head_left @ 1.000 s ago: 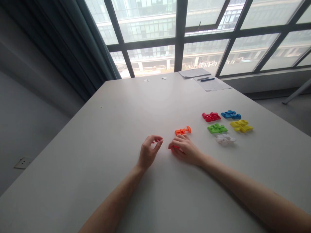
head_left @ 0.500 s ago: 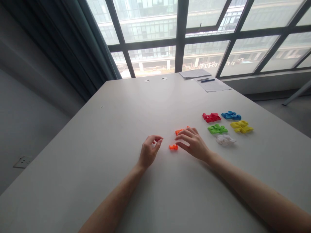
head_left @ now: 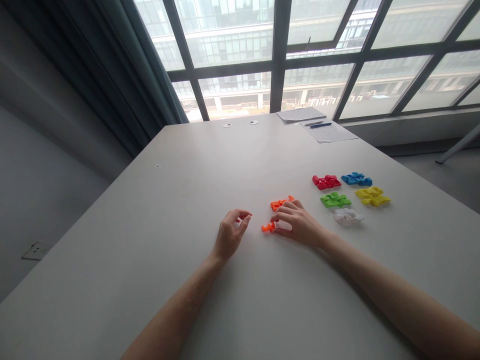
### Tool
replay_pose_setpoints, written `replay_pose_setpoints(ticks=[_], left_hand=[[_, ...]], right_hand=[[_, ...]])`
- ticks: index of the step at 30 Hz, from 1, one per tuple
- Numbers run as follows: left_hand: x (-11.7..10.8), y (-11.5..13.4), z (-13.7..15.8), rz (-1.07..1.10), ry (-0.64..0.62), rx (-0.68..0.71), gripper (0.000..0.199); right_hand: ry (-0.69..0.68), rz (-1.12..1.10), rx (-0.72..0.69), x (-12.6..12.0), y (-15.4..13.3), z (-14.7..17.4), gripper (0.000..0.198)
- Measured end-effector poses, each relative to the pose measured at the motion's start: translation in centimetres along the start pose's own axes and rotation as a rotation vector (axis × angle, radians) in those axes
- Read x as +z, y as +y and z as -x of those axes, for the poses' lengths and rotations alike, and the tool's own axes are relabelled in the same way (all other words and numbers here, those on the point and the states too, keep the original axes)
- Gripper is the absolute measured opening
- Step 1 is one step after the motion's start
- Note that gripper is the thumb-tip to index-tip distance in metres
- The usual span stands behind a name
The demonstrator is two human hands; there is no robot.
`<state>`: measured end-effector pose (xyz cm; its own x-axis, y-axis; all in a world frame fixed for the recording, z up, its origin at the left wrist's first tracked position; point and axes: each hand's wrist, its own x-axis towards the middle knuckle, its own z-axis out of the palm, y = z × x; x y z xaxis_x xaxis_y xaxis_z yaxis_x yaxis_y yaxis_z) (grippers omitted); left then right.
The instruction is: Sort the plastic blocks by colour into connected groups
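My right hand (head_left: 298,222) is low over the white table, its thumb and index finger closed around the right end of a small orange plastic piece (head_left: 267,228). The piece's left end sticks out towards my other hand. Just behind the right fingers lies a group of orange pieces (head_left: 278,205), partly covered by them. My left hand (head_left: 229,232) rests on the table to the left of the small piece, apart from it. Its fingers are curled, with the thumb and index tips close together. Whatever is between them, if anything, is hidden.
To the right lie groups of plastic pieces: red (head_left: 327,182), blue (head_left: 357,179), green (head_left: 336,200), yellow (head_left: 373,196) and white (head_left: 348,216). Papers (head_left: 302,115) and a blue pen (head_left: 321,125) are at the far edge, by the window. A dark curtain (head_left: 93,65) hangs at left.
My right hand has lowered slightly, and its thumb and index finger have closed on the small orange piece, which has turned a little. More of the orange group shows. My left hand stays put.
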<state>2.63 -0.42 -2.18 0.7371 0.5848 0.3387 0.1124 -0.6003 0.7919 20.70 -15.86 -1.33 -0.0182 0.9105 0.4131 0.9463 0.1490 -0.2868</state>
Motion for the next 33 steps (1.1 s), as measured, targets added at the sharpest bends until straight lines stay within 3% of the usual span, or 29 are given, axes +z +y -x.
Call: replay_pose_setpoints(ticks=[13, 20, 26, 33], left_hand=[[-0.09, 0.12, 0.02, -0.01, -0.019, 0.002, 0.014], [-0.09, 0.36, 0.14, -0.096, -0.101, 0.133, 0.01], [-0.14, 0.31, 0.12, -0.087, -0.075, 0.106, 0.01], [-0.13, 0.29, 0.09, -0.082, -0.076, 0.094, 0.011]], right_hand=[[-0.01, -0.011, 0.017, 0.16, -0.2, -0.1, 0.023], [0.019, 0.045, 0.051, 0.56, -0.39, -0.22, 0.026], [0.071, 0.033, -0.022, 0.35, 0.0, 0.0, 0.017], [0.021, 0.007, -0.069, -0.11, -0.04, -0.14, 0.01]])
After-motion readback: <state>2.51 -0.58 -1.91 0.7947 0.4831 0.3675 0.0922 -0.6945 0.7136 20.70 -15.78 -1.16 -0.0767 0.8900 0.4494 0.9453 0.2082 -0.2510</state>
